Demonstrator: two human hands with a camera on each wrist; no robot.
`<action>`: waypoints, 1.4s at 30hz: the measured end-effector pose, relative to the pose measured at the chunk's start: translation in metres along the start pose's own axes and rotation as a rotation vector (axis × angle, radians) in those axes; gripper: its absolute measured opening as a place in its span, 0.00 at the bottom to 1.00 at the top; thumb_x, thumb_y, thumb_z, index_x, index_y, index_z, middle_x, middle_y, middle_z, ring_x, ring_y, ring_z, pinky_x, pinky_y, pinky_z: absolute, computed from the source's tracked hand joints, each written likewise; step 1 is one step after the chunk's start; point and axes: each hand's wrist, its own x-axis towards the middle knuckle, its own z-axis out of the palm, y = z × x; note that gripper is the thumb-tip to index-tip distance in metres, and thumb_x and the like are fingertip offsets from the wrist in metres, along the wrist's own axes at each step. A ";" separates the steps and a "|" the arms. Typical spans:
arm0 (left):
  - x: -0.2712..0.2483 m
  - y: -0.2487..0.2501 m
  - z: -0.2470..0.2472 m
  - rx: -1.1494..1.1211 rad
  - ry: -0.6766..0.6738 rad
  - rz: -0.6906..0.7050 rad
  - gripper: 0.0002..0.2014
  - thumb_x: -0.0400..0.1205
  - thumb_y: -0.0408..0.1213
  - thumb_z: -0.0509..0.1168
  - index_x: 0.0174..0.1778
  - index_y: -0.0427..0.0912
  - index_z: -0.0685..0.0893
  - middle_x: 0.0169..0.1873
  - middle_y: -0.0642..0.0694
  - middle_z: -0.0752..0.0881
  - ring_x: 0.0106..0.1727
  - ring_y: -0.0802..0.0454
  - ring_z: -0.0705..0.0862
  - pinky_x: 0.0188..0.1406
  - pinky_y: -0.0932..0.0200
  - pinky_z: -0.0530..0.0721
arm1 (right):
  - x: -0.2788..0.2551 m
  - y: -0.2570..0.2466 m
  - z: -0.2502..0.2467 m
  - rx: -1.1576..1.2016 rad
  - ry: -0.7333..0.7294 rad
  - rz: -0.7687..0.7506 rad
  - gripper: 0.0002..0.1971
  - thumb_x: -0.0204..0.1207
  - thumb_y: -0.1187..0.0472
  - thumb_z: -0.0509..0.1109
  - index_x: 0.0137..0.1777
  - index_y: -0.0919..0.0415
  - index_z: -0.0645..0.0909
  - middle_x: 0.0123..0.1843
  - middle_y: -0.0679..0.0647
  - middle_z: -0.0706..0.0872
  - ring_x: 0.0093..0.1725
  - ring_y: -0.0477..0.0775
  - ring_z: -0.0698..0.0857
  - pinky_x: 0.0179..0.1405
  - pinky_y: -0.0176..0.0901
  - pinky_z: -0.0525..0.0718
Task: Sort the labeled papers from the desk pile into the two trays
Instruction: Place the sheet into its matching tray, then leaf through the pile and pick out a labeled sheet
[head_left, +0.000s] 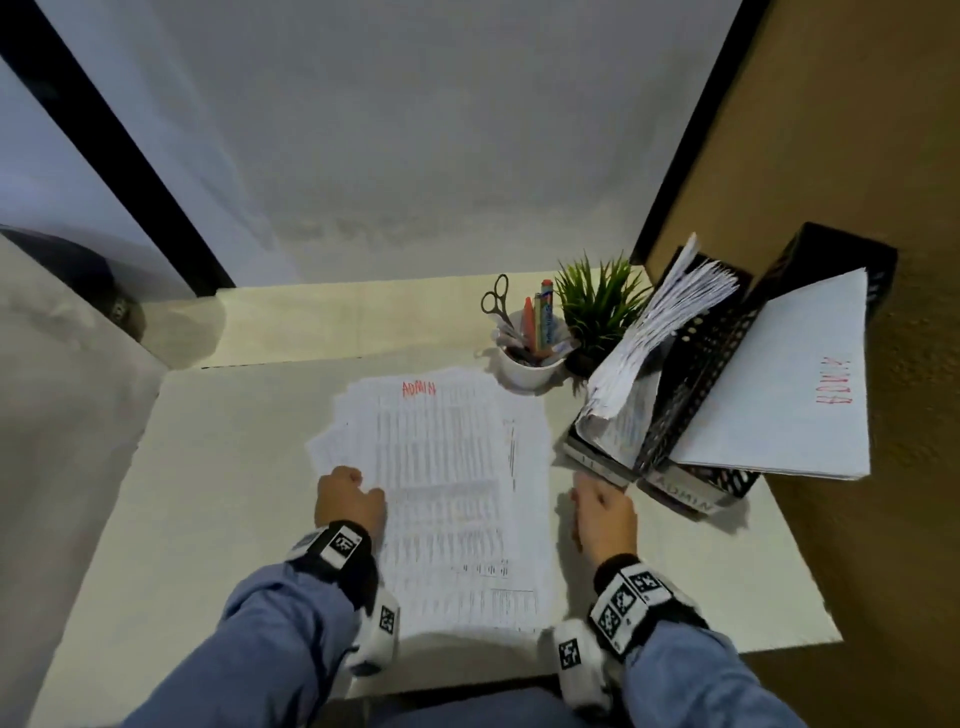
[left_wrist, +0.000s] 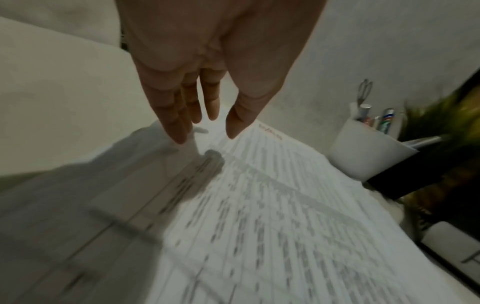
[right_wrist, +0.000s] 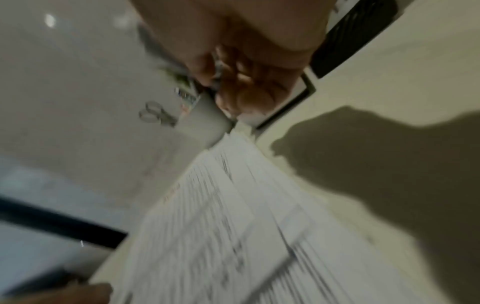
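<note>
A pile of printed papers (head_left: 452, 499) lies in the middle of the desk (head_left: 223, 467); its top sheet bears "ADMIN" in red at the far edge. My left hand (head_left: 349, 493) rests at the pile's left edge; in the left wrist view its fingers (left_wrist: 179, 123) are straight, just over the paper (left_wrist: 272, 216), and hold nothing. My right hand (head_left: 600, 506) is just right of the pile, by the trays, loosely curled (right_wrist: 241, 96) and blurred. Two black mesh trays stand at the right: the left tray (head_left: 592, 457) holds several sheets, and the tray labelled ADMIN (head_left: 691, 493) holds a sheet (head_left: 789, 405) marked in red.
A white cup (head_left: 530, 364) with scissors and pens and a small green plant (head_left: 597, 306) stand behind the pile, next to the trays. A brown wall (head_left: 857, 130) closes the right side, a pale partition the back. Bare desk lies left of the pile.
</note>
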 end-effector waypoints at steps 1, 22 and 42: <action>-0.001 -0.009 0.001 0.017 -0.001 -0.033 0.21 0.78 0.30 0.65 0.66 0.31 0.75 0.66 0.32 0.76 0.63 0.36 0.78 0.61 0.49 0.77 | -0.005 0.005 0.009 -0.075 -0.040 -0.017 0.15 0.80 0.57 0.66 0.32 0.61 0.81 0.28 0.53 0.80 0.33 0.55 0.79 0.35 0.44 0.79; -0.027 -0.049 -0.017 -0.262 0.063 0.252 0.16 0.85 0.30 0.58 0.67 0.42 0.82 0.59 0.47 0.85 0.52 0.56 0.82 0.54 0.69 0.76 | -0.009 0.004 0.069 -0.208 -0.263 0.170 0.05 0.70 0.73 0.72 0.40 0.64 0.80 0.35 0.57 0.79 0.32 0.52 0.77 0.21 0.31 0.75; -0.006 -0.018 -0.024 -0.318 -0.091 -0.065 0.19 0.80 0.26 0.56 0.68 0.32 0.74 0.65 0.33 0.79 0.64 0.38 0.79 0.60 0.54 0.78 | 0.021 0.010 0.047 -0.155 -0.252 0.261 0.13 0.71 0.75 0.68 0.32 0.56 0.82 0.34 0.52 0.82 0.33 0.48 0.80 0.34 0.38 0.79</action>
